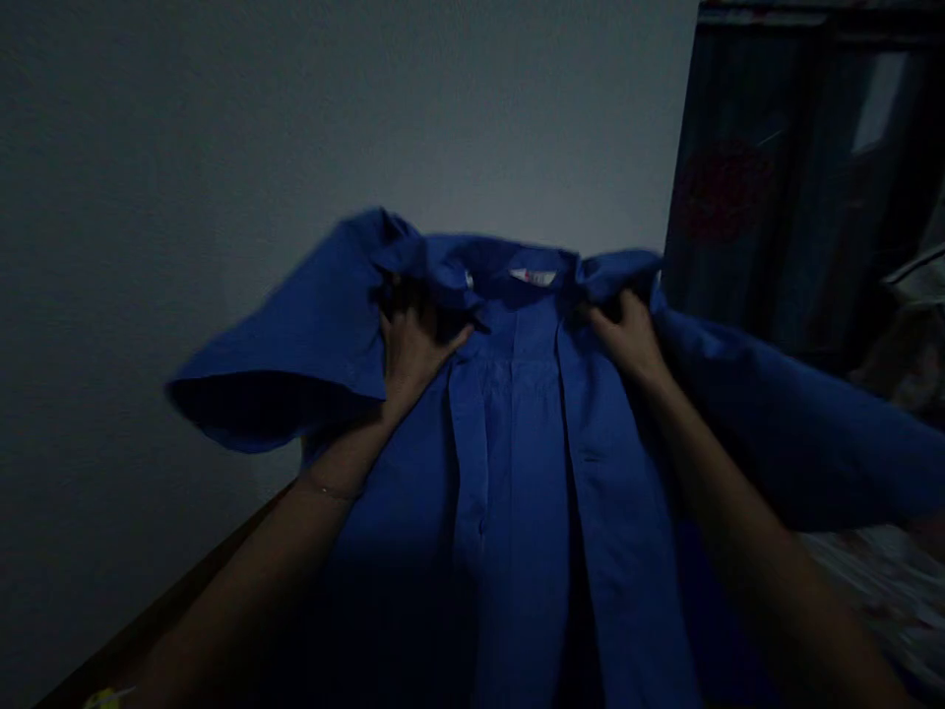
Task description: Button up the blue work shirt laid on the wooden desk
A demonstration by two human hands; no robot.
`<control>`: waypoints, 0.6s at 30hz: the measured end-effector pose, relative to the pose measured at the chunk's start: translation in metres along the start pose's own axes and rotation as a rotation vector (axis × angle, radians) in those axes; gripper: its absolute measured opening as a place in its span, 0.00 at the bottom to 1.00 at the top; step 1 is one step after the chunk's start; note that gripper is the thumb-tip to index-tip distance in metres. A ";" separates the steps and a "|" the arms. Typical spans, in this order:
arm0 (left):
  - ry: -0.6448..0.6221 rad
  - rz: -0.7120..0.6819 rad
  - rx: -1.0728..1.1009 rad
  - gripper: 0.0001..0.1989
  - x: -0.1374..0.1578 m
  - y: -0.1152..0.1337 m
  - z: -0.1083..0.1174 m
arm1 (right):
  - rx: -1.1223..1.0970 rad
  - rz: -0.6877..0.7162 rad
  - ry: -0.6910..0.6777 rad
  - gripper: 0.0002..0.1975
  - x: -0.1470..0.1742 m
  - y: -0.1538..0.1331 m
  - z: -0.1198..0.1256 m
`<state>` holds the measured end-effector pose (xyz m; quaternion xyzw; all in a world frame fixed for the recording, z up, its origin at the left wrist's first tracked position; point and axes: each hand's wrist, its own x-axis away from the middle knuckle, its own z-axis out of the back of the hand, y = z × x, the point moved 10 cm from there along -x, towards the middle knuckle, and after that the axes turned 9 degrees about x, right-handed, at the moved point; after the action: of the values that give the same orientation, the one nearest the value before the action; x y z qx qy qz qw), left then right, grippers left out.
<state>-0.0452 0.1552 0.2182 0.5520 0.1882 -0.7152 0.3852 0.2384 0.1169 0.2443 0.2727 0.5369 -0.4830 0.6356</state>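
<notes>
A blue short-sleeved shirt (pixel 535 443) hangs spread out in front of me, its front undone and a white label (pixel 533 278) showing inside the collar. My left hand (pixel 414 340) grips it near the shoulder on the left, the fingertips partly lost in dark folds. On the opposite side my right hand (pixel 627 330) is closed on the cloth below the collar, its fingers partly covered by fabric. Both sleeves flare outward, and the shirt's lower part fades into shadow.
Behind the shirt stands a plain grey wall (pixel 332 118). A dark cabinet (pixel 783 177) with a reddish pattern is at the right. Patterned cloth (pixel 878 581) lies at the lower right, dim and blurred.
</notes>
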 end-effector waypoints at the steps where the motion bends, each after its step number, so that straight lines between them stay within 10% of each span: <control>1: -0.102 0.040 -0.028 0.36 0.023 -0.021 -0.033 | -0.006 -0.032 -0.119 0.25 0.025 0.019 -0.039; 5: -0.699 0.270 -0.071 0.31 0.185 -0.117 -0.165 | -0.002 -0.244 -0.759 0.33 0.191 0.090 -0.188; 8: -0.924 0.482 -0.104 0.32 0.295 -0.171 -0.205 | 0.106 -0.386 -1.038 0.36 0.307 0.118 -0.229; 18: -0.672 0.262 0.036 0.22 0.360 -0.092 -0.131 | 0.294 -0.214 -0.689 0.24 0.416 0.017 -0.124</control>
<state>-0.0639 0.1809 -0.1745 0.3122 -0.0339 -0.8045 0.5041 0.1835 0.0975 -0.1861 0.1250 0.2425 -0.6816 0.6790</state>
